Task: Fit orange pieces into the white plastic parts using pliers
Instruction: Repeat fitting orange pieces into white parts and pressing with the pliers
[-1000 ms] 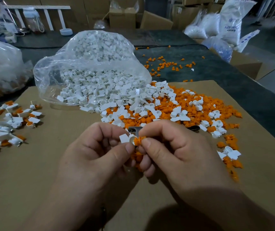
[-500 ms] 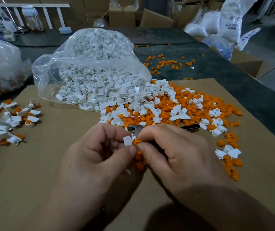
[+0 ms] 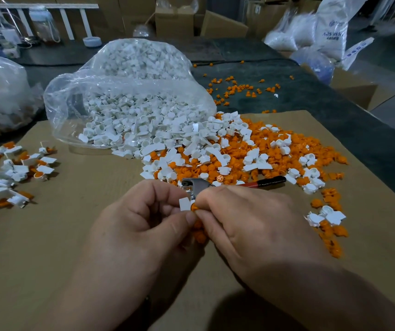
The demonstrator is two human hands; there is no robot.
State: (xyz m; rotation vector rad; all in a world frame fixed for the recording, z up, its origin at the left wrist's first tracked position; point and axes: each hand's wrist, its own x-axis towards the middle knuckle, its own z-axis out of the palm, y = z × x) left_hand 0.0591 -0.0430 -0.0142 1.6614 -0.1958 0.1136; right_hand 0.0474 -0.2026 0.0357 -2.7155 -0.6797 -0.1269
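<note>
Head view: a small white plastic part (image 3: 184,203) is pinched by curled fingers of the left hand (image 3: 143,223); a small orange plastic piece (image 3: 194,207) is pinched against it by fingertips of the right hand (image 3: 246,218).

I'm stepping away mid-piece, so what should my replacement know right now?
Left hand pinches a small white plastic part; right hand pinches a small orange plastic piece right beside it.
Red-and-black-handled metal pliers lie just behind the hands on the brown cardboard sheet.
Done: heap of fitted white-and-orange parts, far left.
Left: this pair looks unseated; loose pile of white and orange pieces ahead, plus clear plastic bag of white parts.
</note>
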